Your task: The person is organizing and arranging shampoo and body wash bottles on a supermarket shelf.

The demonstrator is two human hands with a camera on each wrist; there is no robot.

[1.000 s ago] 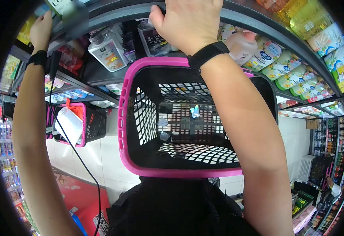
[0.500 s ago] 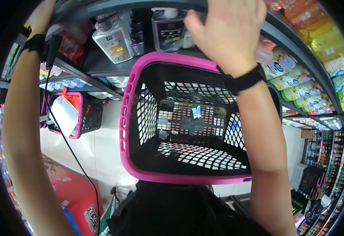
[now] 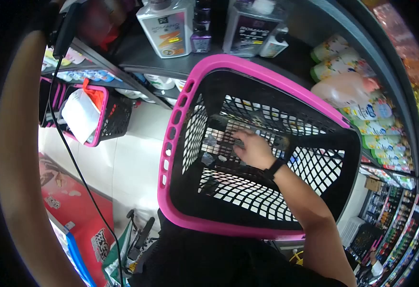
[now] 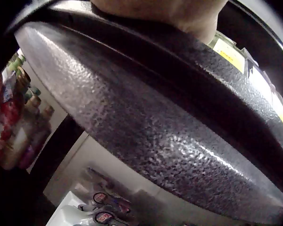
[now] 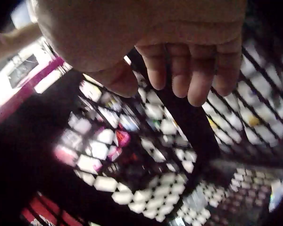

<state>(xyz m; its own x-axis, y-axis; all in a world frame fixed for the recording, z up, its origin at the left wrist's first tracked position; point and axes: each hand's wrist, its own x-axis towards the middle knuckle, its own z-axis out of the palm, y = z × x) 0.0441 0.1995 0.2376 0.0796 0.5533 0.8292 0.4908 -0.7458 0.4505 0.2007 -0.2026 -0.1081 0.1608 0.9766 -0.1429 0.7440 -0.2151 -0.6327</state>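
Observation:
My right hand is down inside a black shopping basket with a pink rim. Its fingers hang loosely bent beside the mesh wall, with nothing held. Crumpled greyish scraps lie on the basket's bottom, left of the hand. A small shiny piece shows at the edge of the right wrist view. My left hand lies against a dark shelf edge; its fingers are hidden. The head view shows mostly that arm, running up the left side.
Romano bottles stand on the shelf just beyond the basket. Floral-labelled bottles line the right shelf. Another pink-rimmed basket holding a white item stands on the floor at left. A black cable hangs along the left arm.
My right hand has left the upper shelf edge and moved down into the basket. The view has turned, with the basket appearing tilted and farther right. The left hand has slipped from the head view.

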